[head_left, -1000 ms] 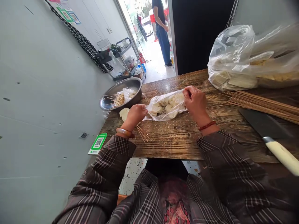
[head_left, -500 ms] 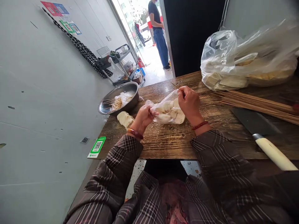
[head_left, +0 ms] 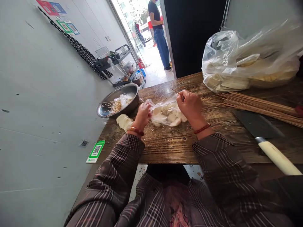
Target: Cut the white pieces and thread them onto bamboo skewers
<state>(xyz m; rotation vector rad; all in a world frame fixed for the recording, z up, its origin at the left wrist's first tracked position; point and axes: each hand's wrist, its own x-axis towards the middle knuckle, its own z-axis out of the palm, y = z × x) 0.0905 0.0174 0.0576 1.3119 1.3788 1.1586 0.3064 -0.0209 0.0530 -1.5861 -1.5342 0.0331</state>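
A clear plastic bag (head_left: 163, 119) with several pale, cream-coloured pieces in it lies on the wooden table in front of me. My left hand (head_left: 142, 115) is closed on the bag's left edge, its plastic bunched at the fingertips. A thin wooden skewer (head_left: 174, 90) sticks out to the left from the closed fingers of my right hand (head_left: 190, 105). Plastic film stretches up to that hand too; its exact grip there is hidden. Beside my left wrist sits a loose pale, folded piece (head_left: 124, 121), partly covered by the hand.
Left of the hands stands a metal basin (head_left: 134, 100) with filled skewers and a plastic bag. On the right are a cleaver (head_left: 276, 154), a bundle of skewers (head_left: 265, 105) and a large plastic bag (head_left: 220, 56). A person (head_left: 159, 34) stands in the doorway beyond a cart (head_left: 123, 56).
Both hands have shifted slightly left. The bag's contents have moved and its film hangs differently. More of the skewer shows at my right hand.
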